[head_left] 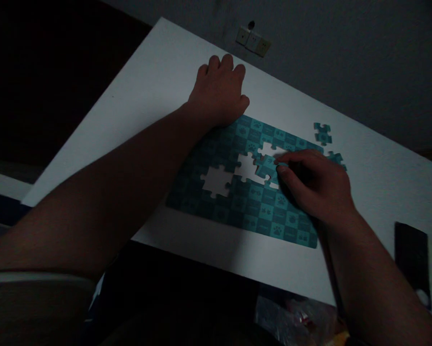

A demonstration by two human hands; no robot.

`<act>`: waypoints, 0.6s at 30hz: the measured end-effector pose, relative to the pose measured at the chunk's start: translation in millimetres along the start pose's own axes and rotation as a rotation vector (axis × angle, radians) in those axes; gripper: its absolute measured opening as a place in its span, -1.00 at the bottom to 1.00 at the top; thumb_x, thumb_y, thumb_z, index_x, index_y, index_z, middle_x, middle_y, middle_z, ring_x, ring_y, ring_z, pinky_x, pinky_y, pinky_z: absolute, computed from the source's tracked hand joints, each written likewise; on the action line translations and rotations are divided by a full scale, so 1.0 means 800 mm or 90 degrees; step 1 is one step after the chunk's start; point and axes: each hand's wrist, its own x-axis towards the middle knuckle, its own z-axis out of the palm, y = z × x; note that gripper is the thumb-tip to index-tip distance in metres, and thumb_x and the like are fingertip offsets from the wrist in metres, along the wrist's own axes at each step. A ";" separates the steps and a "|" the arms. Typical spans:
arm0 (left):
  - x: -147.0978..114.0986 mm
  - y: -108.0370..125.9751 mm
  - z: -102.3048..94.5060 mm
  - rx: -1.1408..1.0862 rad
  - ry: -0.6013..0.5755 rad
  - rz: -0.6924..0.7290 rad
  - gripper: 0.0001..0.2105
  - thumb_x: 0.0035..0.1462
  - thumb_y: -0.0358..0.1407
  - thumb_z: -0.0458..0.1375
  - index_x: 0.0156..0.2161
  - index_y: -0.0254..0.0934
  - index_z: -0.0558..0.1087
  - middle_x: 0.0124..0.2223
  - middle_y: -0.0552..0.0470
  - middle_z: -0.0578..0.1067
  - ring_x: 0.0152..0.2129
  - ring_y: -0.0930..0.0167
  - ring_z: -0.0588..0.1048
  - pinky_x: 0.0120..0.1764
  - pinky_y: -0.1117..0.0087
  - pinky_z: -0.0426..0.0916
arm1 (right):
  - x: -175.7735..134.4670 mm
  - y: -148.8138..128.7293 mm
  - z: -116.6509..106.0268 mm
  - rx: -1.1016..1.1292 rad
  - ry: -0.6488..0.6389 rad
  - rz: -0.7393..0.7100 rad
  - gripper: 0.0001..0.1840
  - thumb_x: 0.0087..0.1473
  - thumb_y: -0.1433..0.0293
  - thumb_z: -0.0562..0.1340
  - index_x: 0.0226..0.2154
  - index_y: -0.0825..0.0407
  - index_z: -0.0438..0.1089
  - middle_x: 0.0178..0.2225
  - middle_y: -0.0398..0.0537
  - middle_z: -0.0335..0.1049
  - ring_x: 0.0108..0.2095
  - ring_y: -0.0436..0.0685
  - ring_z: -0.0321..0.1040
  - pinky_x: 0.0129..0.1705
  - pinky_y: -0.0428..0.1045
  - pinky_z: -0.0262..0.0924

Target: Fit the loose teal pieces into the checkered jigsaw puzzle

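A teal jigsaw puzzle (270, 211) with paw prints in a checked pattern lies on the white table, with gaps in its middle and left part. My right hand (319, 182) pinches a puzzle piece (267, 166) between thumb and forefinger over the gap right of centre. That piece sits slightly askew there, and I cannot tell whether it touches the table. My left hand (221, 89) rests palm down by the puzzle's far edge, fingers apart and bent at the tips, with nothing visible in it. Its forearm crosses the puzzle's left side and hides part of it.
Beyond my right hand lie a loose puzzle piece (323, 134) and another piece (336, 158), partly hidden. A dark phone-like object (412, 259) is on the right of the white table (154, 72). A wall with sockets (253, 42) stands behind. Clear plastic bags (295, 319) are below the front edge.
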 end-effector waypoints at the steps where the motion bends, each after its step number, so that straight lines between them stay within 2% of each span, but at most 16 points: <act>1: -0.001 0.001 0.000 0.007 0.001 0.000 -0.46 0.69 -0.33 0.22 0.62 -0.45 0.57 0.68 -0.45 0.50 0.59 -0.21 0.40 0.58 -0.21 0.31 | 0.000 0.000 0.000 -0.001 -0.005 0.004 -0.86 0.50 0.21 0.44 0.02 -0.33 0.77 -0.09 -0.05 0.86 -0.10 0.48 0.78 0.06 0.46 0.65; 6: -0.002 0.002 -0.003 0.000 -0.010 -0.013 -0.49 0.71 -0.32 0.26 0.61 -0.37 0.58 0.70 -0.40 0.49 0.62 -0.16 0.38 0.59 -0.16 0.28 | 0.000 0.001 -0.001 0.000 -0.004 0.000 -0.88 0.53 0.11 0.46 0.01 -0.38 0.77 -0.10 -0.03 0.86 -0.11 0.51 0.78 0.04 0.49 0.68; 12: -0.001 0.001 -0.004 -0.003 -0.009 -0.006 -0.48 0.72 -0.34 0.22 0.62 -0.40 0.56 0.72 -0.40 0.47 0.62 -0.19 0.37 0.62 -0.21 0.28 | 0.001 0.000 0.001 -0.003 0.005 -0.002 -0.87 0.51 0.13 0.47 0.01 -0.31 0.78 -0.13 -0.02 0.85 -0.14 0.48 0.78 0.02 0.45 0.68; 18: 0.002 -0.002 0.000 -0.065 -0.006 -0.014 -0.53 0.69 -0.32 0.29 0.57 -0.24 0.59 0.71 -0.30 0.47 0.64 -0.19 0.32 0.68 -0.23 0.19 | -0.002 -0.002 0.002 0.002 0.008 0.012 -0.90 0.50 0.16 0.46 -0.05 -0.32 0.77 -0.15 -0.08 0.85 -0.16 0.44 0.79 -0.02 0.38 0.68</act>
